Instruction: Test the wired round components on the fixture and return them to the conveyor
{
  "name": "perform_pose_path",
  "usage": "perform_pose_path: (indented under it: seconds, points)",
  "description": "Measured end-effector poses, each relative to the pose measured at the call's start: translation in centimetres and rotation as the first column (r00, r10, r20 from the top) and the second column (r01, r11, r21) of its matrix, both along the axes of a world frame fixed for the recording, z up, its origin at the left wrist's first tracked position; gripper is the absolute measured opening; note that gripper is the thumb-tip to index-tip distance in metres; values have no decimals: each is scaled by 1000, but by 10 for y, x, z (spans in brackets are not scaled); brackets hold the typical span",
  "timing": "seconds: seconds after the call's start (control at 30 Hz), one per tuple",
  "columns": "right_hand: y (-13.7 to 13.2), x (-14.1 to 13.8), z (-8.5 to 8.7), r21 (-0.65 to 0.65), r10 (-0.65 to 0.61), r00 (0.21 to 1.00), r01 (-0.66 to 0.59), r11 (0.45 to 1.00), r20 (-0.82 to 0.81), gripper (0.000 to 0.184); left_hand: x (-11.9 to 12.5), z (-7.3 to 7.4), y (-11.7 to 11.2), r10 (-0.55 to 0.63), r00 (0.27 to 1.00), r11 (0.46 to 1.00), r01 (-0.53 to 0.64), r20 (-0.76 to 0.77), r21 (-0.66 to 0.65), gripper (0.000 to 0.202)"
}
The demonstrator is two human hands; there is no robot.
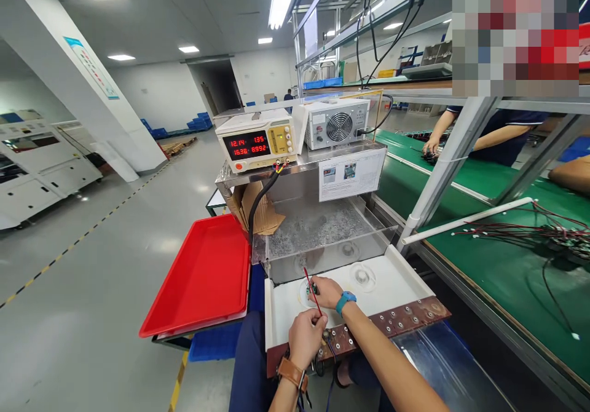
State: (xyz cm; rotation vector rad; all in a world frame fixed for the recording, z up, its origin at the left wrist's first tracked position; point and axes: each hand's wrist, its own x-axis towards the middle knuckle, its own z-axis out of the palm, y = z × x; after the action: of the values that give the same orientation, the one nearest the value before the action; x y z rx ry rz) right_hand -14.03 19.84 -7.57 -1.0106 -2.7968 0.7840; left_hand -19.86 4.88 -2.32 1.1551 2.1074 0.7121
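Note:
My left hand (306,337) is closed around a thin red wire (313,291) that rises toward the far side of the white tray (391,283). Farther out on the tray, my right hand (325,292), with a blue wristband, pinches a small dark part at the wire's end. Both hands are over the tray's near left side, above a brown perforated strip (396,320). A clear plastic box (327,233) holding many small metal bits stands just beyond the hands.
A red tray (203,277) lies to the left. A power supply with red digits (255,141) and a fan unit (338,126) sit on a metal shelf. Right: a green belt (498,270) with wire bundles (553,233); another person's arms (479,138) beyond.

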Motion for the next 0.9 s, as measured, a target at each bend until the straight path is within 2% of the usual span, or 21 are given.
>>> perform_pose_path:
  seconds: [0.2, 0.53, 0.63, 0.73, 0.8, 0.83, 0.9]
  points:
    - [-1, -1, -2, 4, -12, 1000, 11, 1000, 10, 31, 1, 4, -1, 17, 1000, 1000, -17, -23, -4, 21]
    - [-4, -3, 5, 13, 6, 1000, -6, 1000, 16, 34, 1, -3, -2, 36, 999, 999, -35, -21, 40, 19]
    - [-5, -4, 9, 25, -13, 999, 12, 1000, 39, 34, -2, -10, 0, 21, 999, 999, -19, -44, 45, 21]
    - [-8, -4, 14, 31, -40, 999, 41, 999, -9, 28, -8, -23, 3, -28, 1000, 996, 28, -9, 86, 27]
    - [-8, -1, 21, -8, -115, 985, 115, 993, -129, 26, -12, -33, 6, -33, 997, 983, 19, 74, 184, 37]
    - [-6, 2, 26, -52, -191, 958, 184, 982, -216, 27, -14, -37, 8, -16, 991, 970, -16, 131, 243, 43]
    - [6, 18, 38, -175, -395, 820, 354, 919, -415, 28, -13, -42, 13, 85, 966, 938, -161, 245, 306, 50]
